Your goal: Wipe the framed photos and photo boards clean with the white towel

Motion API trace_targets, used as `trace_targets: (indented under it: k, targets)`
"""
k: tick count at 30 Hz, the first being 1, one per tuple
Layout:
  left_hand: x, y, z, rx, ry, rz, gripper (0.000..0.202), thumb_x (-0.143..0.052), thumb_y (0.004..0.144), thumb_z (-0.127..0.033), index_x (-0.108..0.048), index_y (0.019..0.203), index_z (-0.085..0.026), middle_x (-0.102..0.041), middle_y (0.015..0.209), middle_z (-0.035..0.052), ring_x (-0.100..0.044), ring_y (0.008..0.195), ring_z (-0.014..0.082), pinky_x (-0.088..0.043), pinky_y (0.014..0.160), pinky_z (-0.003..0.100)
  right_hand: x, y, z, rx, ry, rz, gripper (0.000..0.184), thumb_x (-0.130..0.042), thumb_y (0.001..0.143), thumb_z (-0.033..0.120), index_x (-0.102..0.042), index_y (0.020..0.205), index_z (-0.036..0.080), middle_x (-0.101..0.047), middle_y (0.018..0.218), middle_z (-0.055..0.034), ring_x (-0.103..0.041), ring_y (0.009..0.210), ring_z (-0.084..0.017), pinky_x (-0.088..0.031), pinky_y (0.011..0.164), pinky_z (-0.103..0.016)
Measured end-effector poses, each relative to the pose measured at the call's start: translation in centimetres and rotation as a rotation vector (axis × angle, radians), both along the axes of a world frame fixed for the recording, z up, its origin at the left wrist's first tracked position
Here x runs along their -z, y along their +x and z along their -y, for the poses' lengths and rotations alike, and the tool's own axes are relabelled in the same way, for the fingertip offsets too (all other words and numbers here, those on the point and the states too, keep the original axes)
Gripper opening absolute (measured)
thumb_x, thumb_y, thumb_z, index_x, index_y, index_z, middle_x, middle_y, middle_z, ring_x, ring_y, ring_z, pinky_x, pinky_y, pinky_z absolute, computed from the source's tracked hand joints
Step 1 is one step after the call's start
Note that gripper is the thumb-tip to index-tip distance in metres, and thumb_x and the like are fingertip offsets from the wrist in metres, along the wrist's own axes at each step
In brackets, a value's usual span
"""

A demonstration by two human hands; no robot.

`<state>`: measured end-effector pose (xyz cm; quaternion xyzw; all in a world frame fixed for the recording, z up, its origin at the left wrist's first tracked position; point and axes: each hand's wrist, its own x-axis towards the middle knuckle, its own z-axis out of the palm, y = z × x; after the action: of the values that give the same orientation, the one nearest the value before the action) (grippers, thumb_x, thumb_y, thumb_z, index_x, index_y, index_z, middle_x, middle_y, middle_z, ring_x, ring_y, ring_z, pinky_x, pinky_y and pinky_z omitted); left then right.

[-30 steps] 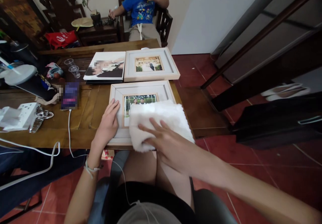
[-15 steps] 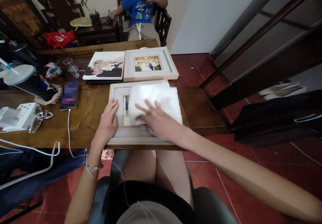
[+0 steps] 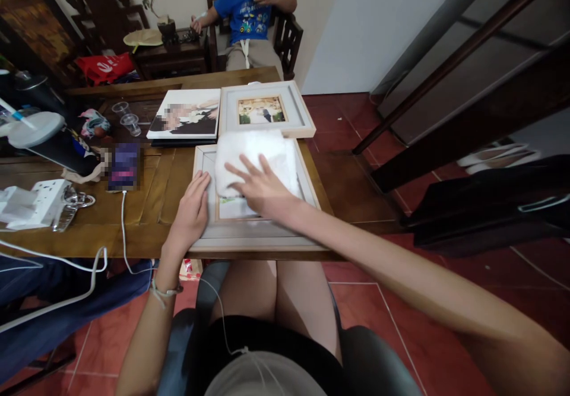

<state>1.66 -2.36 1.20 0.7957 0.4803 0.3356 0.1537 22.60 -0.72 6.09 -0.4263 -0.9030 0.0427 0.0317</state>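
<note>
A light wooden picture frame [image 3: 231, 237] lies flat on the table in front of me, near its edge. My left hand [image 3: 190, 211] rests on the frame's left border, fingers stretched out and close together. With fingers spread, my right hand [image 3: 262, 189] lies flat on a folded white cloth [image 3: 252, 146] over the middle of the frame. The cloth covers most of the photo; only its lower strip shows. Its far edge reaches the second framed photo [image 3: 267, 90] just behind.
A portrait photo panel [image 3: 182, 111] lies left of the second frame. On the left are a phone [image 3: 123, 167] with a cable, a power strip [image 3: 40, 203], a lidded black cup [image 3: 48, 141] and clear plastic cups [image 3: 129, 123]. A seated person [image 3: 253, 13] holds a drink beyond the table.
My right hand has slid the white cloth left and away from me across the frame, uncovering the photo's lower strip and the frame's right border. My left hand stays in place.
</note>
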Motion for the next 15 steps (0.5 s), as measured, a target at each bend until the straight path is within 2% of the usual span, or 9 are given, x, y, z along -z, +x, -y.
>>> trace_targets:
  k: [3,5,7,10,13,15]
  targets:
    - [-0.4,0.2,0.3,-0.042,-0.026,0.026,0.052,-0.031,0.103,-0.037,-0.034,0.150,-0.016,-0.035,0.156,0.0136,-0.030,0.146,0.0243,-0.023,0.121,0.048,-0.1,-1.6,-3.4,0.062,0.091,0.032,0.053,-0.044,0.085,-0.002,-0.061,0.131,0.016,-0.026,0.160,-0.0102,-0.014,0.146,-0.044,-0.017,0.114,-0.069]
    - [-0.7,0.3,0.5,-0.062,-0.035,0.042,0.058,-0.030,0.102,-0.043,-0.027,0.153,-0.015,-0.030,0.158,0.0148,-0.027,0.147,0.0247,-0.021,0.121,0.046,-0.3,-2.7,-3.7,0.033,0.079,0.039,0.051,-0.041,0.087,-0.001,-0.061,0.131,0.016,-0.027,0.160,-0.0105,-0.014,0.145,-0.046,-0.021,0.111,-0.072]
    - [-0.8,0.3,0.6,-0.072,-0.044,0.070,0.062,-0.029,0.101,-0.048,-0.024,0.154,-0.014,-0.029,0.158,0.0160,-0.027,0.147,0.0248,-0.022,0.121,0.044,-0.5,-3.4,-2.3,-0.020,0.046,0.049,0.049,-0.040,0.088,0.001,-0.063,0.128,0.016,-0.028,0.159,-0.0110,-0.015,0.144,-0.048,-0.023,0.109,-0.074]
    - [-1.0,0.4,0.8,-0.077,-0.053,0.119,0.064,-0.027,0.101,-0.051,-0.024,0.154,-0.015,-0.030,0.158,0.0154,-0.028,0.147,0.0243,-0.023,0.121,0.042,-1.0,-3.3,1.6,-0.129,-0.033,0.071,0.043,-0.046,0.088,0.006,-0.066,0.125,0.015,-0.027,0.159,-0.0114,-0.017,0.143,-0.050,-0.025,0.108,-0.073]
    - [-1.0,0.4,0.9,-0.081,-0.067,0.145,0.060,-0.024,0.102,-0.049,-0.028,0.153,-0.017,-0.033,0.157,0.0138,-0.030,0.146,0.0233,-0.023,0.121,0.043,-2.1,-1.6,5.6,-0.238,-0.194,0.088,0.043,-0.054,0.083,0.007,-0.067,0.122,0.019,-0.029,0.159,-0.0086,-0.017,0.144,-0.048,-0.025,0.109,-0.072]
    - [-0.9,0.4,0.8,-0.078,-0.094,0.115,0.057,-0.028,0.102,-0.046,-0.034,0.150,-0.017,-0.035,0.156,0.0141,-0.031,0.146,0.0238,-0.023,0.121,0.044,-3.1,0.2,7.4,-0.227,-0.277,0.072,0.044,-0.055,0.080,0.004,-0.070,0.118,0.021,-0.032,0.158,-0.0073,-0.019,0.144,-0.046,-0.027,0.109,-0.071]
